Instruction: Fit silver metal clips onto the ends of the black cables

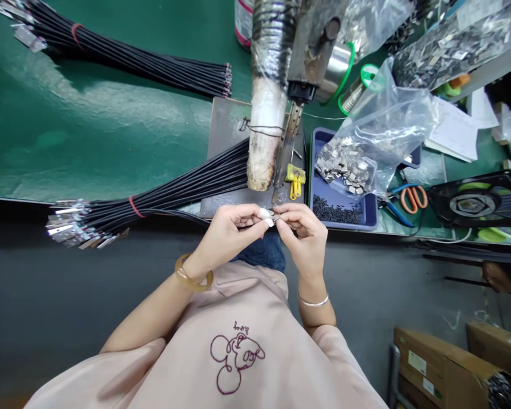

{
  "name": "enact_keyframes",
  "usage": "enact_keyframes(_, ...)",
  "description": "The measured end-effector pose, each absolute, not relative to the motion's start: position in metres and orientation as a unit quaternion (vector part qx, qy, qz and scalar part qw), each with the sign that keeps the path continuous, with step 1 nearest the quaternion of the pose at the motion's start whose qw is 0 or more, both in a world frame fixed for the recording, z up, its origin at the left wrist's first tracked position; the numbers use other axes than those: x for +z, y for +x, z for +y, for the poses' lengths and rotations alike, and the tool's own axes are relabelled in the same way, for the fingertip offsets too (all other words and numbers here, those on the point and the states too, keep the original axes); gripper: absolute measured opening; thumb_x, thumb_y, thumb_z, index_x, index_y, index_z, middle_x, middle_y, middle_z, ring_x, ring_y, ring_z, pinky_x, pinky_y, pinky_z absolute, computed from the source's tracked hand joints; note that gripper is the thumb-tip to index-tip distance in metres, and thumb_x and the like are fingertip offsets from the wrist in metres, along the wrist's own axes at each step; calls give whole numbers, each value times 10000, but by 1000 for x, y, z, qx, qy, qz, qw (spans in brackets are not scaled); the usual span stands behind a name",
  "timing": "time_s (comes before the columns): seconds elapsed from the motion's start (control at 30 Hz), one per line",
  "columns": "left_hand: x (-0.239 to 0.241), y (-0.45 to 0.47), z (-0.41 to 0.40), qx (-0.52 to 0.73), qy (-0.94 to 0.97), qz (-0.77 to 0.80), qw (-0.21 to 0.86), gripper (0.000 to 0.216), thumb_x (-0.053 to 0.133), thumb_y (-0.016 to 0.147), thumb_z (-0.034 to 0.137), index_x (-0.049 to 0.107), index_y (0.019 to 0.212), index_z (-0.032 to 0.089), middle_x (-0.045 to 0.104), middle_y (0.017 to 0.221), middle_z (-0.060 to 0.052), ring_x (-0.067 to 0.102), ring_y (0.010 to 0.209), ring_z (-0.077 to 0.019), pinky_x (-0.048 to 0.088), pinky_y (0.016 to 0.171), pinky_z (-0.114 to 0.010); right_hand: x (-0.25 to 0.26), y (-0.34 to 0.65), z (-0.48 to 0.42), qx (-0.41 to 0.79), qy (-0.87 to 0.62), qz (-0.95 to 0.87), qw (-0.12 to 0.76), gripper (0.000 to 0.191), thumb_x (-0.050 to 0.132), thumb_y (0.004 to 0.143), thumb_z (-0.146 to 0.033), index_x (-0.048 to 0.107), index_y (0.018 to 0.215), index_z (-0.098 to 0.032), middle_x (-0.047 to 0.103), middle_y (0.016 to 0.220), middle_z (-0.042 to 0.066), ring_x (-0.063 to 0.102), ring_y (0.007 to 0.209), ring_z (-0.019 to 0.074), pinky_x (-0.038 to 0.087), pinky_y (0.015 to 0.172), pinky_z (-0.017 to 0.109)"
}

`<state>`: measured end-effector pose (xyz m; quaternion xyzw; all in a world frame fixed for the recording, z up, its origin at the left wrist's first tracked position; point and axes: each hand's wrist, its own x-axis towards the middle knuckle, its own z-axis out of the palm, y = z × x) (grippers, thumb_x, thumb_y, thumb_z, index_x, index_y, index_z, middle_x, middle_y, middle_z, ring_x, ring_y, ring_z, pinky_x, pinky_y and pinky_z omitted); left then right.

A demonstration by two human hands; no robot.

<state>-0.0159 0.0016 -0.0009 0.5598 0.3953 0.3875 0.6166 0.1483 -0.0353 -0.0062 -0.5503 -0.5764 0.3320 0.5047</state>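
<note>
View from above of a person seated at a green worktable (89, 130), both hands raised together at its near edge. The left hand (227, 230), with an amber bangle (192, 278) on the wrist, and the right hand (304, 233), with a thin silver bracelet (313, 301), meet fingertip to fingertip. Both are closed in a pinch on one small metal part (273, 215), which is too small to make out in detail. The part sits just in front of the person's chest, directly below the tip of a bench tool (287, 142) that hangs down from the far side. Beside that tool is a thick column wrapped in plastic and tape (266, 130), standing on a grey metal plate (225, 122). To the left of the hands lies a bundle of black cables (187, 184) tied with a red band, its metal-tipped ends (68, 224) fanning out over the table's near edge. A second bundle of black cables (132, 57) lies far left. Just right of the hands is a blue tray (366, 213) holding a heap of silver metal clips (344, 167) and a pile of small black pieces (336, 211). A clear plastic bag (392, 113) spills into the tray. Further right lie orange-handled scissors (413, 197) and a black fan (477, 201). Cardboard boxes (443, 363) stand on the floor, near right.
</note>
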Motion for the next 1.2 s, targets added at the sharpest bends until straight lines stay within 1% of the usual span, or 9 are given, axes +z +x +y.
enact_keyframes(0.1,-1,-14,-1,382,579,408,594,150,634,876,213,650,745,142,610,609,6,550,556,-88,458,548,-192,-9,145,-36,294,-560,-590,502,81,658,895,-203,715,845,-234,748,1001,33,732,889,151,629,736,278)
enact_keyframes(0.27,-4,-10,-6,407,590,429,550,118,618,898,221,625,798,157,614,672,11,567,595,-93,481,597,-197,-14,139,-37,143,-569,-629,510,113,657,883,-159,717,886,-254,759,1006,39,730,967,192,631,875,387)
enact_keyframes(0.43,-6,-10,-9,405,595,440,536,133,596,920,222,600,800,164,583,630,26,539,556,-90,443,559,-197,-16,138,-36,229,-576,-601,504,70,654,905,-216,711,872,-241,748,1012,44,731,913,166,636,736,304)
enact_keyframes(0.6,-10,-13,-9,420,642,436,471,111,614,909,172,648,803,162,603,698,17,496,599,-93,404,584,-218,-14,141,-38,189,-569,-624,502,95,665,902,-182,728,920,-252,752,1043,43,732,981,185,637,850,362)
enact_keyframes(0.73,-9,-16,-6,429,710,407,382,141,605,903,119,671,787,162,534,654,30,430,580,-95,360,573,-233,-8,150,-39,265,-577,-606,480,52,673,907,-221,718,889,-241,745,1050,47,740,959,177,640,816,325)
enact_keyframes(0.8,-7,-18,-5,427,742,373,358,155,587,912,119,670,787,158,552,658,21,440,583,-96,368,583,-234,-7,151,-40,305,-572,-598,471,65,669,907,-234,693,847,-226,741,1055,54,751,901,168,641,782,306)
enact_keyframes(0.87,-6,-21,-4,415,740,357,390,153,578,922,142,657,792,155,570,644,18,451,565,-92,375,573,-228,-8,149,-42,290,-563,-611,475,63,663,902,-207,679,843,-224,742,1057,55,752,894,167,641,807,318)
enact_keyframes(1.03,-4,-26,0,383,571,381,618,140,573,912,220,601,793,153,578,563,27,511,504,-85,413,528,-195,-13,141,-44,115,-547,-663,499,147,669,875,-101,705,925,-235,758,1064,54,738,1009,191,626,923,385)
enact_keyframes(1.2,-1,-24,3,392,494,391,670,146,659,832,257,663,785,119,563,580,20,490,517,-75,394,511,-182,-11,144,-44,114,-519,-629,567,197,595,932,-103,684,1035,-246,766,1063,46,756,962,205,649,861,425)
